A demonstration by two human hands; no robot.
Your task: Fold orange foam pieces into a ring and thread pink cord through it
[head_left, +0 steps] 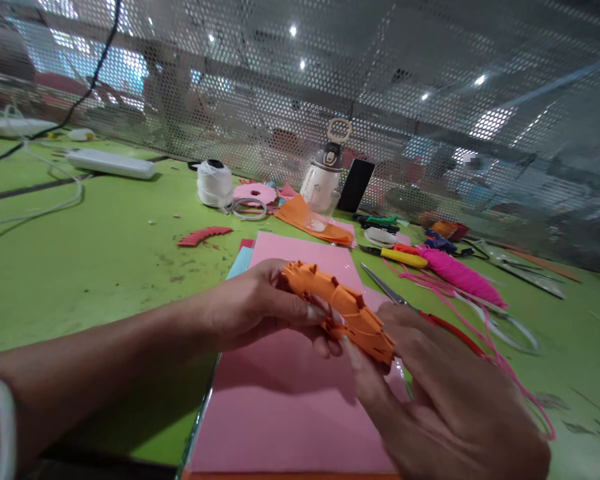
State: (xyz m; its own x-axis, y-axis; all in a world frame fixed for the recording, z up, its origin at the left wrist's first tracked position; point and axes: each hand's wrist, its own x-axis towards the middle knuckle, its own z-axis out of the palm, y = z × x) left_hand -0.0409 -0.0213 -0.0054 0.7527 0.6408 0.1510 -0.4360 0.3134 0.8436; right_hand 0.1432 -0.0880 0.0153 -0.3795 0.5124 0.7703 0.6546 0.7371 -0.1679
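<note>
Between my two hands is an orange folded-paper ring (353, 305), made of overlapping pleated pieces and tilted over the pink sheets (280, 400). My left hand (260, 303) grips its left side, with the thumb along the inner edge. On the lower right side, my right hand (430, 380) pinches it between the thumb and the bent fingers. Some fingertips are hidden behind the paper. Just beyond the right hand lie scissors with red handles (450, 327), partly covered by it.
A curved red paper strip (205, 235), a white thread spool (215, 183), a bottle (323, 177) and a phone (357, 185) lie or stand further back. To the right are a yellow-handled tool (403, 257) and a pink yarn bundle (463, 277). A perforated metal screen (260, 87) closes the back.
</note>
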